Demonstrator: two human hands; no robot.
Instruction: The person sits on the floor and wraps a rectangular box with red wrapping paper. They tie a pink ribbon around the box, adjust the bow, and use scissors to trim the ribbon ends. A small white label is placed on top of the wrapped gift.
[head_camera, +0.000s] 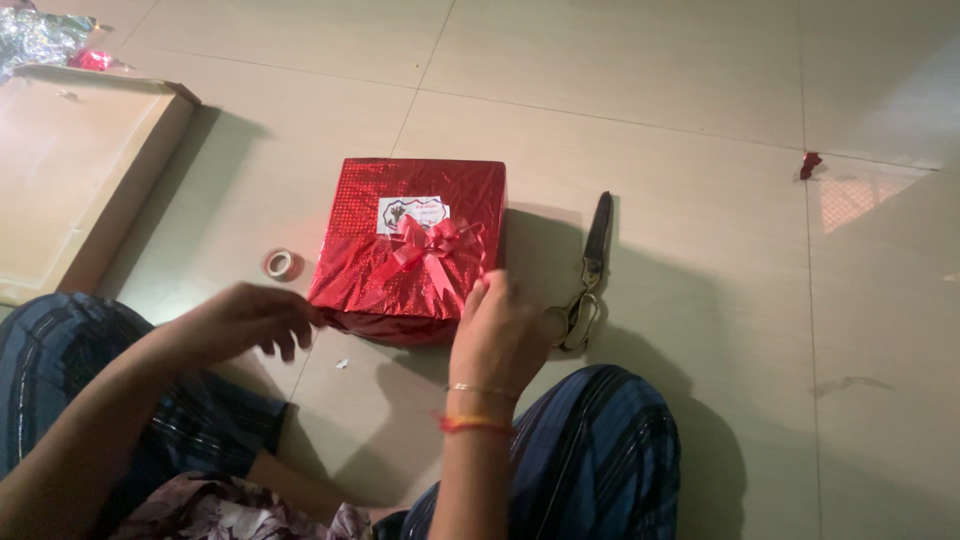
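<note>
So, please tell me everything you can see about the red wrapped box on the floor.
The square box wrapped in shiny red foil paper lies flat on the pale tiled floor. On its top sit a small white label and a pink ribbon bow. The left hand touches its near left corner; the right hand rests at its near right edge. Metal scissors lie to its right, apart.
</note>
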